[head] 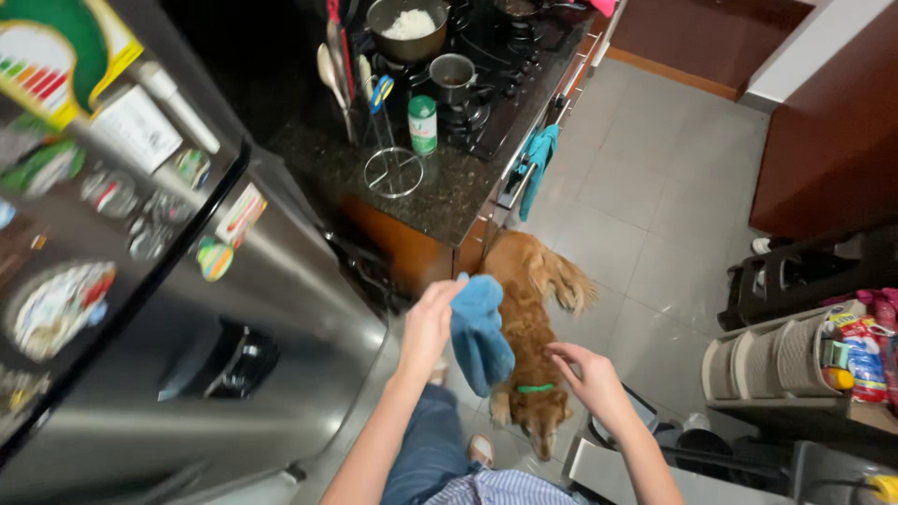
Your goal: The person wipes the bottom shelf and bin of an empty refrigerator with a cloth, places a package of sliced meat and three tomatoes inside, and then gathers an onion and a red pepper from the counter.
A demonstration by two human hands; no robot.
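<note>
Pinching one blue cloth by its top edge, the left hand grips it between thumb and fingers, and the cloth hangs down in folds just above the dog. The right hand holds nothing; its fingers are loosely spread and curved, reaching toward the cloth from the other side of the dog, near it but apart.

One golden-brown dog lies stretched on the pale tiled floor, wearing one green collar; its head points toward the person's feet and its tail toward the stove. Left of the dog stands one steel fridge, its door covered with many magnets and papers. Beyond the dog runs a dark stone counter with the black stove set in it. On the stove sit two pots: one large pot of white rice and one small empty pot. One green and white can stands on the counter just beside the small pot, next to one wire rack with hanging utensils. One teal towel hangs from the counter front, above the dog's tail. To the dog's right stands a low shelf with baskets and packets.
</note>
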